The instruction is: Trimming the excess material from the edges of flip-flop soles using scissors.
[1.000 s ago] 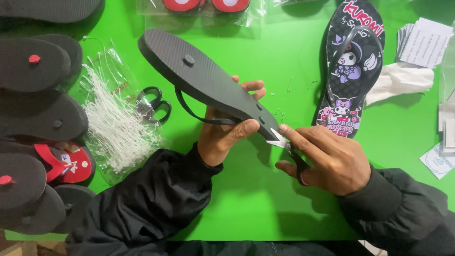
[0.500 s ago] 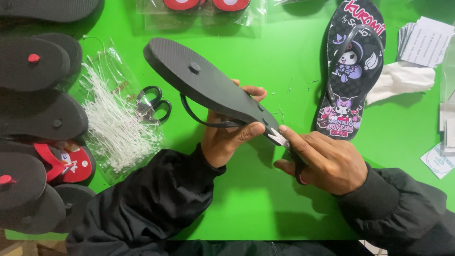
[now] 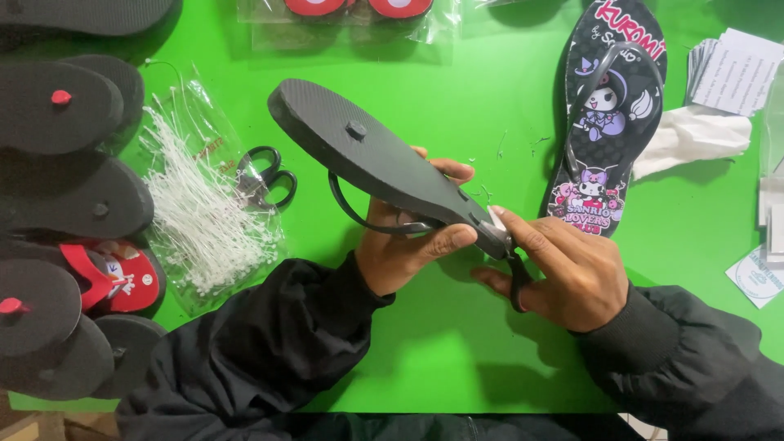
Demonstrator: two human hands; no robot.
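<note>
My left hand [image 3: 408, 245] grips a black flip-flop [image 3: 367, 159] held sole-up over the green table [image 3: 425, 351], thumb across its heel end, the strap loop hanging below. My right hand [image 3: 563, 269] presses on the heel tip of the same flip-flop and holds a small black-handled tool [image 3: 517, 282], likely scissors, against it. A small white tag shows at the heel under my right forefinger. Both sleeves are black.
A printed black flip-flop [image 3: 608, 114] with cartoon figures lies at the right. A clear bag of white plastic fasteners [image 3: 200, 212] and black scissors [image 3: 265, 175] lie to the left. Stacked black and red flip-flops [image 3: 69, 204] line the left edge. Paper tags [image 3: 735, 73] sit far right.
The flip-flop's toe end has drifted slightly right and tilted a bit; both hands keep their grip at the heel.
</note>
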